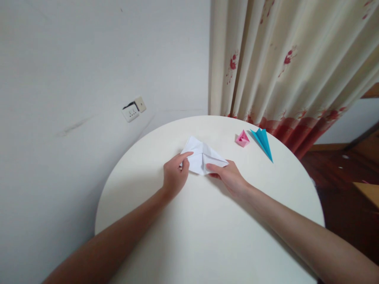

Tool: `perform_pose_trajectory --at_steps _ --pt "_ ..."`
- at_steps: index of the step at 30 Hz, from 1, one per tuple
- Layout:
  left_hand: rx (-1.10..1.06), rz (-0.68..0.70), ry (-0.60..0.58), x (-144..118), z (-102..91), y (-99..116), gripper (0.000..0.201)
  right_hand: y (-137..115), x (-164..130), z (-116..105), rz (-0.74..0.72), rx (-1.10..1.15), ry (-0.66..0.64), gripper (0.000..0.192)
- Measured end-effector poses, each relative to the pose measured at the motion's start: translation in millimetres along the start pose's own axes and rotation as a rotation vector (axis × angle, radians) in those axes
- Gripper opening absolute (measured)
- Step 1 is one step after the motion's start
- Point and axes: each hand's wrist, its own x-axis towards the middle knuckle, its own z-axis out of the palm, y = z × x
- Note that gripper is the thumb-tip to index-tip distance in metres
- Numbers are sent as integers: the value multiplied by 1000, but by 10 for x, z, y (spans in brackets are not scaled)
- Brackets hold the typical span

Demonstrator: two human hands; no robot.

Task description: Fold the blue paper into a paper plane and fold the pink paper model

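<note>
A folded sheet of white paper [197,159] is held between my two hands, just over the white round table [189,236]. Creases run across it, and a flap shows along its right side. My left hand [177,172] grips its left edge, with the index finger lying over the top and the other fingers curled. On the right edge, my right hand [226,174] pinches the paper, thumb on top and fingers underneath. The undersides of the paper and the fingers below it are hidden.
Toward the back right of the table lie a small pink folded paper piece [242,139] and a blue paper plane [263,142]. A white wall with a socket [130,113] stands on the left. A cream curtain [281,67] with red flowers hangs behind.
</note>
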Motion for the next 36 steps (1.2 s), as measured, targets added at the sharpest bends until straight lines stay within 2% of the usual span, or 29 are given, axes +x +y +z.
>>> perform_pose_trajectory --at_steps 6,14,20,24,27,32,36 --pt "27 67 -27 -34 12 22 31 177 97 41 -108 -38 184 30" --pt "7 -30 -47 -34 -5 74 32 179 130 36 -220 -103 186 26" --pt "-18 -51 -75 -36 8 81 30 190 148 24 -190 -114 188 30" --pt "-62 -108 -168 -44 40 76 26 190 211 -47 -331 -246 235 18" --pt "-103 -145 -183 -51 59 58 22 174 254 -99 -393 -303 246 16" --pt "-116 -172 -160 -46 53 49 20 172 288 -144 -344 -324 222 20" --pt "-90 -123 -144 -51 52 52 20 205 272 -118 -246 -284 179 24"
